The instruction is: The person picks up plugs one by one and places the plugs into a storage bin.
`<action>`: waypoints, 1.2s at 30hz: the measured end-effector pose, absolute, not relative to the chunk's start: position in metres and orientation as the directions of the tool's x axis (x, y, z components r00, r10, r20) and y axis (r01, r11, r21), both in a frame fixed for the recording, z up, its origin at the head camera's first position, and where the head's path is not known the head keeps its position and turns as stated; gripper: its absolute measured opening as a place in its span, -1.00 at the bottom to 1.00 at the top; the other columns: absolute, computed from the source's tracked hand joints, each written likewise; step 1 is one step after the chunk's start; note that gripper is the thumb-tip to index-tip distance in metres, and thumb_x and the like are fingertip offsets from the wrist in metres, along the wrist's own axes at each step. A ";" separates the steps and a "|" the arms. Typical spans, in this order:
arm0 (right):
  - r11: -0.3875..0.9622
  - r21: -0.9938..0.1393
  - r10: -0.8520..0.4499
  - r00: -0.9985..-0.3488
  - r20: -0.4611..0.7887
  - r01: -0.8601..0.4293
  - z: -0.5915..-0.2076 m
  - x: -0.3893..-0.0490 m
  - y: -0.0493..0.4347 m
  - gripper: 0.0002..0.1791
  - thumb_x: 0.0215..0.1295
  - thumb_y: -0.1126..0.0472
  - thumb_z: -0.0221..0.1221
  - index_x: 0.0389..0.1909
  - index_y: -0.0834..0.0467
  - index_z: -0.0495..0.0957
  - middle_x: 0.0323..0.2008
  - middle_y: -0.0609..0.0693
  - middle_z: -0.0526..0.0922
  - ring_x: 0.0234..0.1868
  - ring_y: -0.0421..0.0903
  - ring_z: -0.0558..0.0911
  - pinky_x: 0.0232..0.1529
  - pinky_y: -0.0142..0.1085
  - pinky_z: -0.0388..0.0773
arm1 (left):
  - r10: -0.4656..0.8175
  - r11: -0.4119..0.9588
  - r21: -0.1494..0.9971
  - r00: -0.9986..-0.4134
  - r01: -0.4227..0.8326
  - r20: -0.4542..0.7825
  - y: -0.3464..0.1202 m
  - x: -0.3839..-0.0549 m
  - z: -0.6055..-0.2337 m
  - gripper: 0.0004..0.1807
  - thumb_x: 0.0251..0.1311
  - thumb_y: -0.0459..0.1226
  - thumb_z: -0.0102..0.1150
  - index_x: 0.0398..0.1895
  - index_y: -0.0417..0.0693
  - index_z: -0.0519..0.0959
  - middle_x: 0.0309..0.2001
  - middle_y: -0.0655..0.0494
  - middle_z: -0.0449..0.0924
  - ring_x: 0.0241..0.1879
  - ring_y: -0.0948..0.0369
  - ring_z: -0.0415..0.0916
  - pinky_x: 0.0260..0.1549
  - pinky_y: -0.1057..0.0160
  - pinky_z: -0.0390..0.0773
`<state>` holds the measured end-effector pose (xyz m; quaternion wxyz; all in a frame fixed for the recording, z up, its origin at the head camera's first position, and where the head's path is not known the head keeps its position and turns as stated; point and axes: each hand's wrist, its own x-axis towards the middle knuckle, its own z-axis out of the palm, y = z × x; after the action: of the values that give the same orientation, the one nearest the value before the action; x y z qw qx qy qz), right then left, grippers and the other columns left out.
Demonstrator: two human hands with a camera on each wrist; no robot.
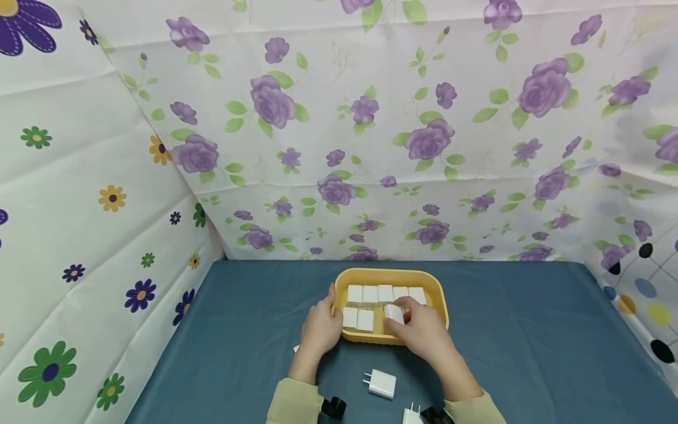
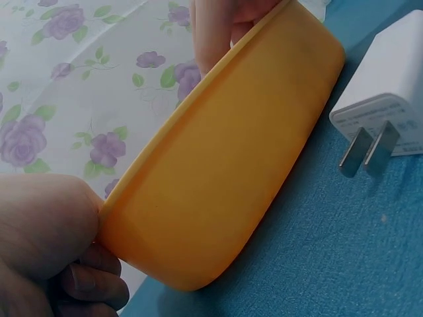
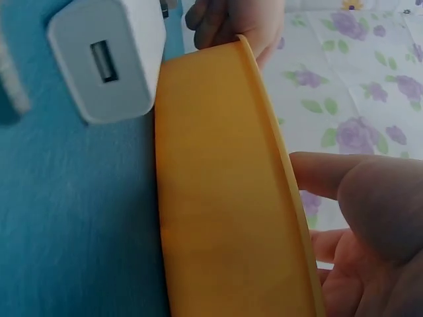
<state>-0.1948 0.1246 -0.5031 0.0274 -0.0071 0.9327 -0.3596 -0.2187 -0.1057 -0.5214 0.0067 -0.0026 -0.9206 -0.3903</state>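
A yellow tray [image 1: 371,338] stands on the blue cloth. Along its back lies a row of several white USB chargers [image 1: 385,293], with two more chargers [image 1: 357,319] at the front left. My left hand [image 1: 322,324] grips the tray's left end, its thumb at the rim and fingers curled outside in the left wrist view. Over the front part of the tray, my right hand [image 1: 424,331] pinches another white charger [image 1: 394,314] between thumb and fingers. The tray wall [image 3: 225,178] hides that charger in the right wrist view.
On the cloth before the tray lies a loose charger [image 1: 382,384], prongs pointing left. Another charger [image 1: 412,416] sits nearer, beside the right wrist's camera. A small white piece [image 1: 296,349] shows by the left wrist. Flowered sheets [image 1: 339,147] hang behind and at the sides.
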 end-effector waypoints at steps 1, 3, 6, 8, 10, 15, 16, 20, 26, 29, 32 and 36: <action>0.754 -0.657 -0.038 -0.998 -0.045 0.001 -0.504 -0.195 0.123 -0.45 0.37 -0.08 0.42 0.25 0.12 0.64 -0.50 -0.05 0.58 -0.55 -0.10 0.50 -0.45 -0.19 0.43 | 0.000 0.691 0.723 -1.000 0.010 0.013 -0.106 -0.219 -0.521 -0.31 0.49 -0.36 0.06 0.67 -0.20 0.24 0.03 -0.31 0.73 -0.59 0.06 0.49 -0.55 0.05 0.42; 0.772 -0.635 -0.055 -0.997 -0.055 -0.008 -0.506 -0.197 0.120 -0.44 0.38 -0.09 0.42 0.26 0.14 0.64 -0.54 -0.05 0.55 -0.58 -0.09 0.48 -0.47 -0.18 0.39 | 0.003 0.681 0.732 -1.000 0.012 0.014 -0.106 -0.218 -0.521 -0.31 0.49 -0.36 0.05 0.67 -0.20 0.24 -0.04 -0.32 0.73 -0.69 0.10 0.31 -0.62 0.08 0.29; 0.793 -0.609 -0.073 -0.994 -0.075 -0.012 -0.508 -0.198 0.119 -0.41 0.38 -0.14 0.41 0.28 0.12 0.65 -0.49 -0.06 0.58 -0.55 -0.11 0.50 -0.46 -0.18 0.42 | 0.001 0.681 0.732 -1.000 0.019 0.025 -0.105 -0.218 -0.521 -0.32 0.49 -0.35 0.05 0.66 -0.20 0.26 -0.09 -0.28 0.74 -0.72 0.17 0.23 -0.65 0.13 0.23; 0.799 -0.602 -0.077 -0.992 -0.099 -0.002 -0.507 -0.199 0.118 -0.40 0.36 -0.17 0.41 0.28 0.10 0.66 -0.41 -0.05 0.63 -0.50 -0.11 0.54 -0.43 -0.17 0.47 | 0.001 0.679 0.734 -1.000 0.020 0.026 -0.106 -0.217 -0.521 -0.32 0.50 -0.35 0.04 0.66 -0.19 0.25 -0.26 -0.25 0.71 -0.75 0.18 0.18 -0.68 0.15 0.21; 0.799 -0.601 -0.072 -0.991 -0.114 0.011 -0.507 -0.200 0.118 -0.39 0.35 -0.19 0.41 0.28 0.08 0.67 -0.35 -0.04 0.67 -0.45 -0.13 0.57 -0.39 -0.15 0.51 | -0.003 0.678 0.735 -1.000 0.017 0.026 -0.106 -0.217 -0.521 -0.32 0.51 -0.34 0.04 0.66 -0.19 0.25 -0.32 -0.23 0.69 -0.78 0.19 0.14 -0.69 0.16 0.19; 0.806 -0.592 -0.087 -0.988 -0.129 0.007 -0.508 -0.199 0.118 -0.40 0.37 -0.22 0.39 0.29 0.04 0.67 -0.25 -0.03 0.74 -0.35 -0.13 0.65 -0.30 -0.09 0.60 | -0.008 0.677 0.736 -1.000 0.009 0.019 -0.106 -0.216 -0.522 -0.32 0.51 -0.34 0.04 0.66 -0.17 0.26 0.04 -0.31 0.73 -0.76 0.16 0.22 -0.67 0.14 0.22; 0.806 -0.591 -0.093 -0.987 -0.132 0.003 -0.508 -0.198 0.119 -0.41 0.39 -0.21 0.38 0.29 0.04 0.67 -0.23 -0.03 0.76 -0.33 -0.12 0.67 -0.29 -0.08 0.61 | -0.005 0.676 0.737 -1.000 0.010 0.017 -0.106 -0.216 -0.522 -0.32 0.51 -0.35 0.04 0.67 -0.17 0.25 0.00 -0.31 0.74 -0.76 0.16 0.22 -0.66 0.14 0.22; 0.807 -0.590 -0.118 -0.984 -0.134 -0.017 -0.507 -0.196 0.119 -0.49 0.43 -0.19 0.34 0.25 0.00 0.69 -0.19 -0.06 0.77 -0.30 -0.12 0.69 -0.27 -0.05 0.63 | 0.001 0.675 0.738 -1.000 0.012 0.016 -0.105 -0.216 -0.521 -0.31 0.51 -0.34 0.03 0.68 -0.17 0.23 -0.24 -0.27 0.71 -0.76 0.17 0.19 -0.66 0.15 0.21; 0.809 -0.587 -0.133 -0.983 -0.125 -0.035 -0.505 -0.195 0.118 -0.60 0.46 -0.15 0.34 0.16 -0.03 0.73 -0.21 -0.11 0.75 -0.28 -0.16 0.67 -0.24 -0.05 0.62 | -0.010 0.680 0.733 -1.000 -0.005 0.002 -0.105 -0.217 -0.522 -0.32 0.52 -0.33 0.04 0.68 -0.15 0.24 -0.12 -0.27 0.74 -0.74 0.09 0.30 -0.66 0.12 0.24; 0.807 -0.590 -0.133 -0.983 -0.125 -0.034 -0.506 -0.195 0.119 -0.62 0.47 -0.14 0.33 0.15 -0.04 0.73 -0.20 -0.12 0.76 -0.26 -0.15 0.68 -0.21 -0.04 0.63 | -0.008 0.694 0.720 -1.000 0.003 0.012 -0.105 -0.218 -0.521 -0.32 0.51 -0.32 0.06 0.67 -0.16 0.26 0.25 -0.27 0.65 -0.56 0.03 0.55 -0.58 0.09 0.36; 0.802 -0.597 -0.138 -0.983 -0.124 -0.037 -0.505 -0.195 0.119 -0.63 0.48 -0.13 0.32 0.15 -0.04 0.73 -0.20 -0.12 0.76 -0.26 -0.15 0.69 -0.21 -0.03 0.64 | -0.008 0.694 0.720 -1.000 0.003 0.012 -0.105 -0.218 -0.521 -0.32 0.52 -0.32 0.06 0.67 -0.15 0.26 0.34 -0.25 0.59 -0.53 0.02 0.56 -0.56 0.09 0.36; 0.777 -0.628 -0.149 -0.979 -0.140 -0.028 -0.503 -0.193 0.120 -0.61 0.48 -0.12 0.32 0.18 -0.03 0.72 -0.21 -0.13 0.75 -0.28 -0.17 0.67 -0.22 -0.06 0.63 | -0.011 0.696 0.718 -1.000 -0.005 0.005 -0.106 -0.217 -0.522 -0.32 0.52 -0.33 0.06 0.67 -0.15 0.25 0.30 -0.29 0.62 -0.59 0.04 0.48 -0.57 0.09 0.34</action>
<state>-0.1934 0.1198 -0.5025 0.0914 -0.0471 0.9383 -0.3302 -0.2170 -0.1055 -0.5221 0.0042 0.0042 -0.9209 -0.3897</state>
